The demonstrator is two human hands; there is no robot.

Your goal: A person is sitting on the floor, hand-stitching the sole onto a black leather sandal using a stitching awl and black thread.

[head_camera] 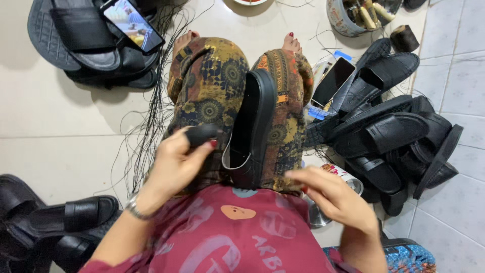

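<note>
A black slide sandal (252, 126) stands on edge between my knees, sole facing left, held there by my patterned trouser legs. My left hand (177, 162) is closed around a black rounded tool handle (202, 134) just left of the sandal. My right hand (333, 194) hovers to the right of the sandal over my right thigh, fingers loosely curled; I cannot tell whether it pinches a thread.
A pile of black sandals (394, 136) lies at the right with a phone (332, 81) leaning on it. More sandals (86, 40) at top left carry a lit phone (132, 24). Black threads (151, 116) trail over the tiles. A tin (348, 17) of tools stands at the top; sandals (55, 222) at bottom left.
</note>
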